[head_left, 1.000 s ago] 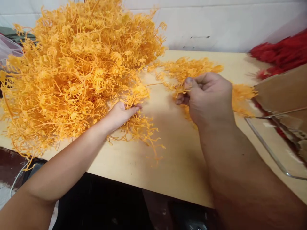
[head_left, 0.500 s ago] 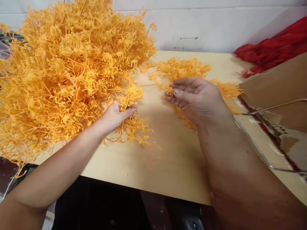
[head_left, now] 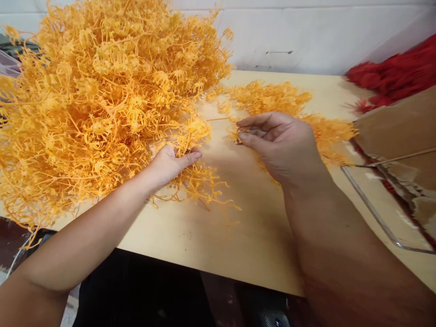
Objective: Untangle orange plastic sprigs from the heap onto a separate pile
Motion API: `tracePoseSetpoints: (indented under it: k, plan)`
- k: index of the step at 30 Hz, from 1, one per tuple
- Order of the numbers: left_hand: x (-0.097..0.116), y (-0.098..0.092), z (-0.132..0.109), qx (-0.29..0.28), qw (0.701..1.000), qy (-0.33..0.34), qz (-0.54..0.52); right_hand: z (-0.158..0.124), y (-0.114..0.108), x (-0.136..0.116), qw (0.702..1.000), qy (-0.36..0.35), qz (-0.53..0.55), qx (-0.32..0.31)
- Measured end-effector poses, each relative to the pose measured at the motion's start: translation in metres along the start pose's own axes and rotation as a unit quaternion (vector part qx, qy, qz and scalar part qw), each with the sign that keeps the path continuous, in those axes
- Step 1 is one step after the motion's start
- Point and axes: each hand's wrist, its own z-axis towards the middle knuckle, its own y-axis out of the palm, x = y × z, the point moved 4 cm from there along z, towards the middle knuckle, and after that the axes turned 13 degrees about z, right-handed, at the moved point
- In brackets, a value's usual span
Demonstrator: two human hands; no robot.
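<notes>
A large heap of orange artificial flower sprigs (head_left: 112, 91) covers the left half of the table. At its right edge, my left hand (head_left: 173, 161) is closed around an orange sprig (head_left: 204, 181), whose thin branches spread out below and beyond the thumb. My right hand (head_left: 272, 141) is raised over the table to the right, thumb and fingers pinched on a small orange piece (head_left: 235, 134) at their tips. Behind and beside it lies a smaller row of orange sprigs (head_left: 272, 97), partly covered by the hand and forearm.
Red artificial foliage (head_left: 391, 72) lies at the back right, behind a torn cardboard box (head_left: 402, 131). A bent metal wire frame (head_left: 371, 211) rests on the pale wooden table (head_left: 218, 254). A white wall (head_left: 313, 36) stands along the table's back edge.
The whole view has shifted slightly, so most things sit a little further right. My right hand has come a little closer to my left hand, which keeps its hold on the sprig.
</notes>
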Motion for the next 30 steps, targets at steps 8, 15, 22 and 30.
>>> tracePoseSetpoints:
  k: [8, 15, 22, 30]
  plan:
    - [0.002, -0.002, 0.001, 0.018, 1.000, -0.016, -0.012, 0.003, -0.034, -0.019, 0.884, -0.236, -0.366, 0.167]
    - [0.003, -0.002, -0.001, 0.025, 0.999, -0.028, -0.033, -0.023, 0.021, -0.022, 0.882, -0.258, -0.393, 0.039]
    - [0.002, -0.001, -0.001, 0.015, 0.998, -0.011, -0.054, -0.048, 0.061, -0.016, 0.955, -0.058, -0.203, -0.210]
    - [0.000, -0.003, 0.000, 0.039, 0.997, -0.029, -0.053, -0.046, 0.060, -0.003, 0.968, 0.036, -0.094, -0.228]
